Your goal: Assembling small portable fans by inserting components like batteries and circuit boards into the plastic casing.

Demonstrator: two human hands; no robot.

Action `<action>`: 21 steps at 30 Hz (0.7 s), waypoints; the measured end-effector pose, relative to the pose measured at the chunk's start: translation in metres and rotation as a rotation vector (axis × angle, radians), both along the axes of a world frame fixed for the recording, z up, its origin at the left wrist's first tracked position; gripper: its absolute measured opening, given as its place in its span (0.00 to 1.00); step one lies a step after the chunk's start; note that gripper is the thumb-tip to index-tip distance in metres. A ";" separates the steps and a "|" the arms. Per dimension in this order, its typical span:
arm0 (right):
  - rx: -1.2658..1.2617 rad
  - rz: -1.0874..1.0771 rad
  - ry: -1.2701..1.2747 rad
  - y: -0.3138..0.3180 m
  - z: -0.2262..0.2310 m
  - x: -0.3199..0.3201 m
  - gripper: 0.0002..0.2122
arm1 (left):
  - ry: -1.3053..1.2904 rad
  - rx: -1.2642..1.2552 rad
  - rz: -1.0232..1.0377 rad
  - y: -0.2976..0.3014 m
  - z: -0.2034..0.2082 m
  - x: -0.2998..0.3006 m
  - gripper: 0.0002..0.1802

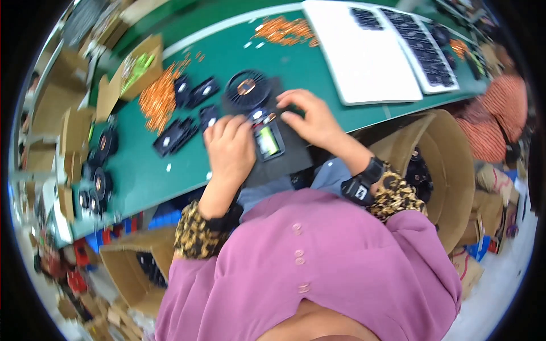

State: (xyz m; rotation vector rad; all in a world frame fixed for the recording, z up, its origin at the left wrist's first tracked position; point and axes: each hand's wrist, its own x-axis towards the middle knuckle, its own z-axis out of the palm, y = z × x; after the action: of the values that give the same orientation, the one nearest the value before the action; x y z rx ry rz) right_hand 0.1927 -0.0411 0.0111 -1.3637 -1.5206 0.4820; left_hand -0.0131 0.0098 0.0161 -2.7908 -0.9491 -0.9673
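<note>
The left hand (230, 146) lies over the near-left side of a small dark case (274, 152), its fingers bent down; they hide their own tips, so whether they grip it or only rest on it cannot be told. The right hand (313, 118) is to the right of the case's far end, fingers curved and the thumb apart from the fingertips, the grip unclosed. The case sits between the hands on a black mat (287, 163) at the near edge of the green table (307, 65), its inside facing up, with a green block (266, 140) in it and small wires at its far end. Just beyond it is a round black grille (244, 99) with a copper-coloured centre. Left of the grille lie black shells (173, 136), and farther left an orange heap (158, 101) of small pieces beside an open carton (136, 68) holding green pieces. More round black parts (102, 184) are at the table's left end. A second orange pile (284, 31) is on the far side, left of a white board (364, 57); a tray (421, 54) of dark parts adjoins the board's right. To the right, beyond a large cardboard box (449, 182), is another person (492, 122) in orange.
</note>
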 end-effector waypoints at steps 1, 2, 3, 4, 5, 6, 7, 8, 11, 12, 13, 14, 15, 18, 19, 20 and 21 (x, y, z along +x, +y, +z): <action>0.013 -0.010 -0.008 -0.001 0.007 0.007 0.07 | -0.005 0.004 0.000 0.000 -0.004 -0.002 0.11; 0.048 -0.076 -0.064 -0.001 0.012 0.023 0.08 | -0.003 -0.044 -0.007 0.000 -0.008 -0.006 0.13; 0.082 -0.135 -0.113 0.001 0.014 0.039 0.08 | -0.015 -0.128 -0.007 -0.002 -0.011 -0.010 0.15; 0.001 -0.187 -0.071 0.003 0.025 0.059 0.10 | -0.090 -0.153 -0.007 -0.004 -0.011 -0.011 0.16; -0.028 -0.270 -0.084 0.006 0.031 0.085 0.11 | -0.162 -0.182 -0.005 -0.005 -0.011 -0.010 0.18; 0.005 -0.363 -0.103 0.013 0.027 0.126 0.11 | -0.207 -0.190 -0.012 -0.008 -0.006 -0.010 0.18; 0.024 -0.442 -0.172 0.020 0.025 0.165 0.11 | -0.254 -0.199 -0.016 -0.008 -0.007 -0.010 0.19; 0.043 -0.514 -0.237 0.029 0.024 0.200 0.11 | -0.289 -0.201 -0.001 -0.007 -0.012 -0.013 0.18; -0.060 -0.672 -0.398 0.052 0.018 0.267 0.07 | -0.410 -0.282 0.059 -0.005 -0.022 -0.014 0.14; -0.064 -0.699 -0.505 0.060 0.009 0.283 0.06 | -0.414 -0.281 0.056 -0.005 -0.024 -0.015 0.14; -0.065 -0.724 -0.611 0.069 0.006 0.293 0.06 | -0.401 -0.268 0.036 -0.005 -0.025 -0.014 0.13; -0.079 -0.641 -0.673 0.078 0.004 0.303 0.06 | -0.389 -0.253 0.014 -0.004 -0.025 -0.013 0.12; -0.073 -0.632 -0.675 0.090 0.006 0.298 0.06 | -0.392 -0.249 0.023 -0.003 -0.026 -0.013 0.12; -0.243 -0.799 -0.869 0.119 0.015 0.271 0.08 | -0.396 -0.272 0.048 -0.006 -0.023 -0.013 0.10; -0.235 -0.796 -0.866 0.126 0.014 0.268 0.08 | -0.396 -0.265 0.053 -0.006 -0.023 -0.013 0.10; -0.274 -0.838 -0.938 0.133 0.014 0.264 0.10 | -0.395 -0.262 0.053 -0.006 -0.022 -0.013 0.10; -0.319 -0.875 -1.008 0.137 0.010 0.260 0.12 | -0.390 -0.266 0.057 -0.009 -0.022 -0.015 0.10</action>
State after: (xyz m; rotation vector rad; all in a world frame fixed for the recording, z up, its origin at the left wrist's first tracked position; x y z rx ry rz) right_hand 0.4526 0.0956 0.0209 -2.5441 -1.3701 -0.6451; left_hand -0.0281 0.0013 -0.0055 -2.8126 -1.2786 -1.5171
